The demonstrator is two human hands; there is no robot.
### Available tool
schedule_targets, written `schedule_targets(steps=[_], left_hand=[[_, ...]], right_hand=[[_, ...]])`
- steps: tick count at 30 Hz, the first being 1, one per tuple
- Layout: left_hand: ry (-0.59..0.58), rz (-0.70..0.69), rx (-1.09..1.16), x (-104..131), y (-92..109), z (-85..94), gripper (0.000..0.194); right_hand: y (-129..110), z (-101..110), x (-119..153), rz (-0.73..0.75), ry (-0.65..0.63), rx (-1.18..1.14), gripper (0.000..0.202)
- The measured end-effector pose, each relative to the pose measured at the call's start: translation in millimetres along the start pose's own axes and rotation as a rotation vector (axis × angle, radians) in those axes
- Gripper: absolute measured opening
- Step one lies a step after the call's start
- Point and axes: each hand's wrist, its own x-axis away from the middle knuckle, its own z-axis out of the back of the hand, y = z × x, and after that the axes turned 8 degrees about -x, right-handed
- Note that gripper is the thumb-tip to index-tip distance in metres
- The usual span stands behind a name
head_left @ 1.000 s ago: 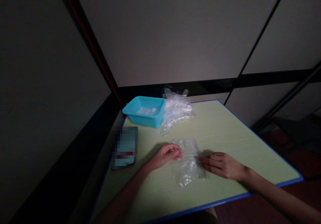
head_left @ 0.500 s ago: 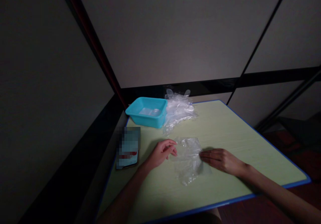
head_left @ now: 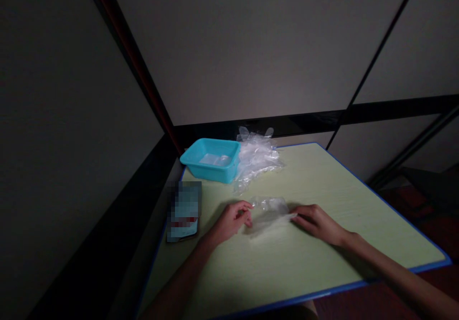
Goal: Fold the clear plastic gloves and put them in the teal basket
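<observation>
A clear disposable plastic glove [head_left: 269,215] lies partly on the table between my two hands, its near part lifted and folded over toward the far part. My right hand [head_left: 317,224] pinches the glove's right edge between thumb and fingers. At the opposite edge, my left hand [head_left: 234,218] has its fingers curled closed on the film; the exact grip is hard to make out. Beyond the hands, more clear plastic gloves [head_left: 256,157] are heaped loosely at the table's back edge.
A turquoise plastic basin [head_left: 211,171] stands at the back left, with some clear plastic inside. A phone [head_left: 184,212], its screen blurred out, lies by the left edge. The pale yellow-green table [head_left: 340,215] has a blue rim, with panelled walls behind and at left.
My right hand has turned and lifted the near part of the glove, folding it up and away from me. My left hand has curled slightly more at the left edge.
</observation>
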Motion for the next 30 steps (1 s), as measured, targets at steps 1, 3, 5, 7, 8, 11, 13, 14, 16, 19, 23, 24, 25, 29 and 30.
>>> schedule_targets(steps=[1, 3, 5, 7, 8, 11, 13, 14, 16, 19, 23, 24, 25, 29, 30], left_hand=[[0.008, 0.004, 0.002, -1, -1, 0.0, 0.018], [0.030, 0.010, 0.010, -4, -4, 0.0, 0.016], [0.046, 0.022, 0.020, -7, -6, -0.2, 0.016], [0.054, 0.043, 0.026, -9, -8, -0.5, 0.019], [0.057, 0.056, 0.029, -9, -9, -0.6, 0.021], [0.072, 0.088, 0.038, -10, -9, -1.0, 0.025], [0.081, 0.103, 0.044, -10, -8, -0.9, 0.027], [0.084, 0.109, 0.045, -10, -7, -0.7, 0.028], [0.089, 0.117, 0.049, -10, -4, -0.1, 0.028], [0.084, 0.123, 0.057, -8, 0, 1.5, 0.029], [0.077, 0.126, 0.060, -8, 2, 3.4, 0.031], [0.077, 0.127, 0.059, -8, 2, 3.7, 0.032], [0.078, 0.129, 0.057, -9, 2, 3.8, 0.032], [0.083, 0.151, 0.039, -11, 0, 2.8, 0.032], [0.083, 0.161, 0.032, -10, 0, 2.4, 0.031]], right_hand=[[-1, 0, -4, -0.074, 0.023, -0.064, 0.028], [0, -2, -12, -0.166, 0.066, -0.175, 0.026], [5, -6, -18, -0.202, 0.113, -0.229, 0.017], [11, -11, -22, -0.223, 0.165, -0.222, 0.014], [13, -14, -23, -0.235, 0.194, -0.213, 0.018], [16, -20, -24, -0.264, 0.274, -0.173, 0.028], [14, -22, -24, -0.279, 0.316, -0.127, 0.030], [12, -23, -23, -0.283, 0.331, -0.100, 0.030], [8, -24, -23, -0.286, 0.347, -0.056, 0.029], [0, -25, -22, -0.252, 0.377, 0.030, 0.028], [-9, -30, -21, -0.095, 0.327, 0.267, 0.032], [-11, -32, -21, -0.053, 0.278, 0.334, 0.036], [-11, -35, -21, -0.018, 0.228, 0.402, 0.042], [-4, -49, -19, -0.014, 0.122, 0.597, 0.064], [-1, -51, -18, -0.031, 0.119, 0.618, 0.066]])
